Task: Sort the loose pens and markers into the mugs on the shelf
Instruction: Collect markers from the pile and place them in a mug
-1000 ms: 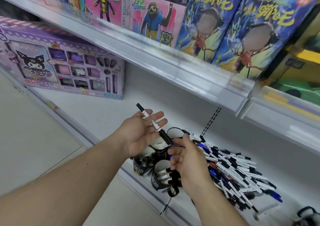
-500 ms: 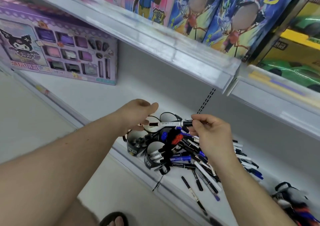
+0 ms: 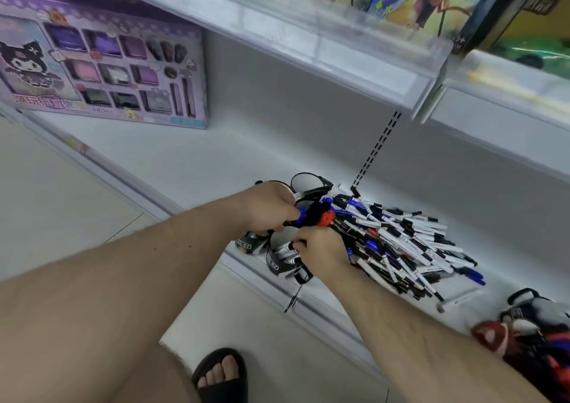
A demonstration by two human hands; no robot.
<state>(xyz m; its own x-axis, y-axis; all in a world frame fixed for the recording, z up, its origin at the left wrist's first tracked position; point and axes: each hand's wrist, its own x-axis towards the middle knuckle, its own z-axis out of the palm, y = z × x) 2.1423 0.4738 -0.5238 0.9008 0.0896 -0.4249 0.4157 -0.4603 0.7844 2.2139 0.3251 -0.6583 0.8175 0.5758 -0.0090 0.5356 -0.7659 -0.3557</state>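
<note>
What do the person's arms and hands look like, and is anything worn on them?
Both forearms are bare, with no sleeves in view. The left hand and the right hand wear no gloves; no rings, watch or bracelet can be seen.

Bare forearms, black slide sandal [image 3: 220,377]

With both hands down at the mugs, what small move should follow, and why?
Probably release and reach back to the pile. The right hand pinches a black-capped white marker at the black mug with the white inside, which already holds several, while the heap of loose pens and markers remains unsorted beside it.
</note>
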